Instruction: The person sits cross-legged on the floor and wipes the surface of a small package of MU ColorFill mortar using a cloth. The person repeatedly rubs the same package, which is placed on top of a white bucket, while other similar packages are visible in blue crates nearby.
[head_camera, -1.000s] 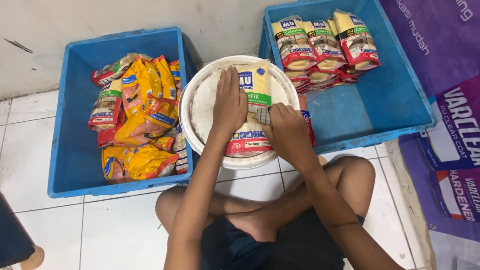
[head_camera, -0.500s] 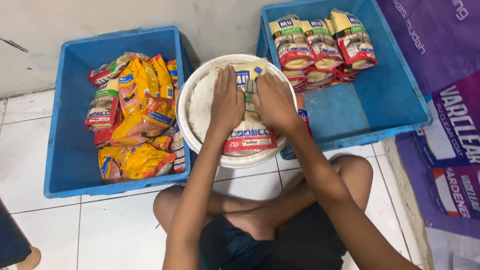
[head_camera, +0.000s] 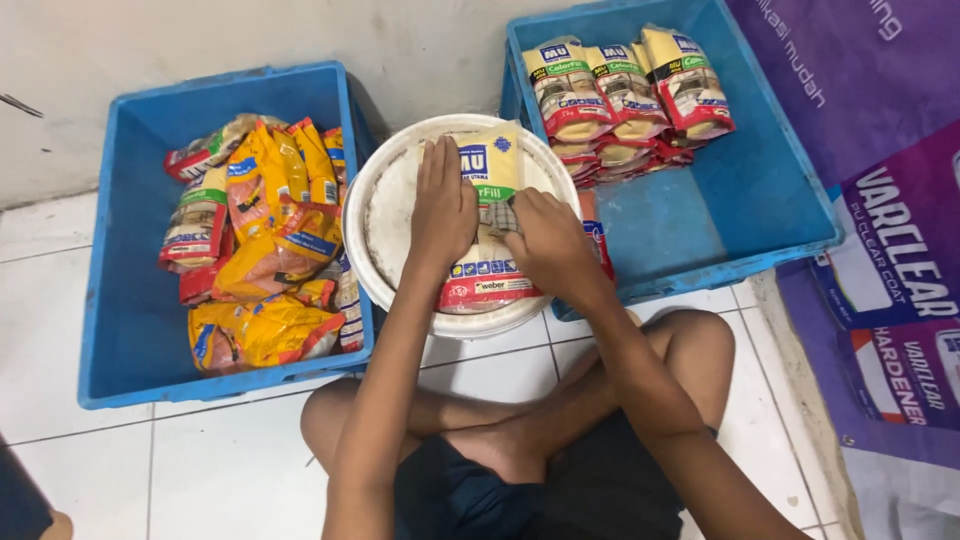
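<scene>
A cream, green and red packet (head_camera: 487, 230) lies flat on the lid of a white bucket (head_camera: 385, 215) between two blue crates. My left hand (head_camera: 441, 205) presses flat on the packet's left side, fingers pointing away from me. My right hand (head_camera: 549, 245) rests on its right side with fingers curled over the middle of the packet. The bucket stands on the tiled floor in front of my crossed legs.
The left blue crate (head_camera: 130, 340) holds a loose heap of yellow, orange and red packets (head_camera: 265, 240). The right blue crate (head_camera: 770, 200) has similar packets (head_camera: 625, 95) stacked neatly at its far end. Purple printed sheeting (head_camera: 890, 230) lies to the right. A wall runs behind.
My right hand slid up along the packet toward its top, then came back down to its middle. My left hand stayed pressed on the packet's left side.
</scene>
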